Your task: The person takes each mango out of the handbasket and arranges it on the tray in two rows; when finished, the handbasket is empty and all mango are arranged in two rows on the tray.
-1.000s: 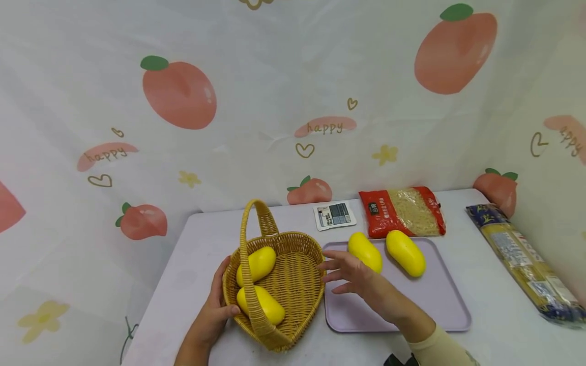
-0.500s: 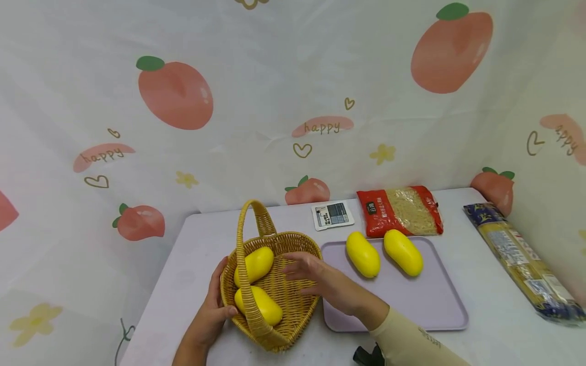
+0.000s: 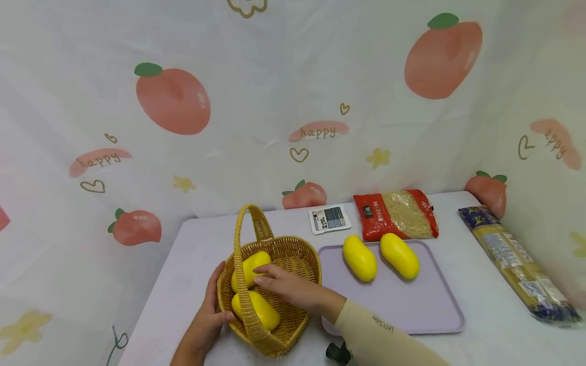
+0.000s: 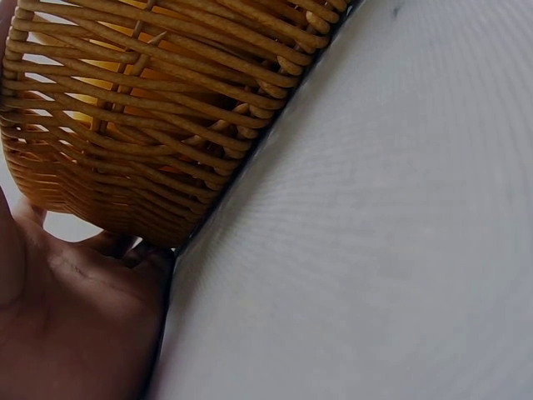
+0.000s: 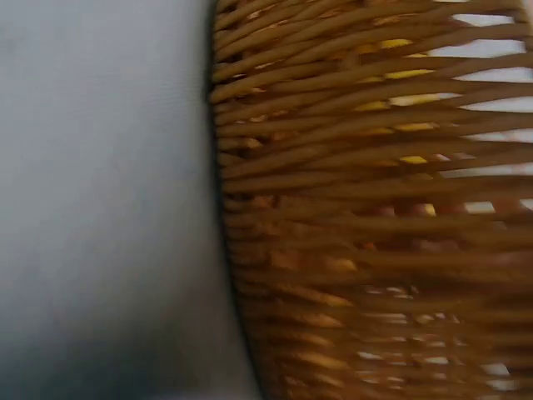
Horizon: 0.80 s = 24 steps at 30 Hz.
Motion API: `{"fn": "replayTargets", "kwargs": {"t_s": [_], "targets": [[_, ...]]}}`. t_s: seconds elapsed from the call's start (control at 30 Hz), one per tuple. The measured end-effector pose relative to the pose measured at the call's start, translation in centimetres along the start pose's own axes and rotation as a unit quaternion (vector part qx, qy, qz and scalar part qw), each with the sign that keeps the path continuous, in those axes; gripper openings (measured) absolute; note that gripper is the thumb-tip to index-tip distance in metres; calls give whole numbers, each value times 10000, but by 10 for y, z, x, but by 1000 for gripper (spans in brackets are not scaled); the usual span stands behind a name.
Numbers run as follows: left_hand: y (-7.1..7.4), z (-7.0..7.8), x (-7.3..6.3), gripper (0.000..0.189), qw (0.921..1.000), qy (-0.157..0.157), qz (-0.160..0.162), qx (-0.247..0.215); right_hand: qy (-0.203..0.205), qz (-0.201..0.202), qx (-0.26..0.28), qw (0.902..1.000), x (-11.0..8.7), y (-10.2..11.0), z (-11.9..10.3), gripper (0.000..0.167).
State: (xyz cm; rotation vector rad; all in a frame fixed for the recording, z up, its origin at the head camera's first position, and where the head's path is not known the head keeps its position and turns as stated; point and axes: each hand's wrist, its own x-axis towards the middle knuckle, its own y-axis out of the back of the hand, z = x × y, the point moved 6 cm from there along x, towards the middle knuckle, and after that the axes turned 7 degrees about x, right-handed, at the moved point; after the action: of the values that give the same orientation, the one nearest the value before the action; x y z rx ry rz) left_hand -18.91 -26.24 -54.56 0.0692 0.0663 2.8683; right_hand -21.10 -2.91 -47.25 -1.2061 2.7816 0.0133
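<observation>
A heart-shaped wicker basket with a tall handle stands left of the middle of the table. Inside it lie two yellow mangoes, an upper one and a lower one. My left hand holds the basket's left side, thumb at the rim and fingers along the outer wall; the left wrist view shows the palm below the weave. My right hand reaches over the right rim, its extended fingers right at the upper mango. In the right wrist view, the woven wall hides that hand.
A lilac tray beside the basket bears two more mangoes. Behind are a white flat packet and a red bag of dry noodles. A long blue-and-yellow packet lies at the right.
My right hand has moved left from over the tray's edge into the basket, up to the upper mango. The left hand keeps its hold on the basket. The head view has shifted slightly.
</observation>
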Motion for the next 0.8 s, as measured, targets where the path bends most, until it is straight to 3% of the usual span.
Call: {"fn": "replayTargets", "kwargs": {"t_s": [0.3, 0.5, 0.8], "targets": [[0, 0, -3, 116, 9992, 359, 103, 141, -303, -384, -261, 9985, 16, -14, 20, 42], [0, -2, -6, 115, 9988, 449, 133, 173, -336, -658, -839, 9937, 17, -16, 26, 45], [-1, -2, -3, 117, 9989, 451, 83, 27, -535, -771, -801, 9924, 17, -14, 24, 55]]}}
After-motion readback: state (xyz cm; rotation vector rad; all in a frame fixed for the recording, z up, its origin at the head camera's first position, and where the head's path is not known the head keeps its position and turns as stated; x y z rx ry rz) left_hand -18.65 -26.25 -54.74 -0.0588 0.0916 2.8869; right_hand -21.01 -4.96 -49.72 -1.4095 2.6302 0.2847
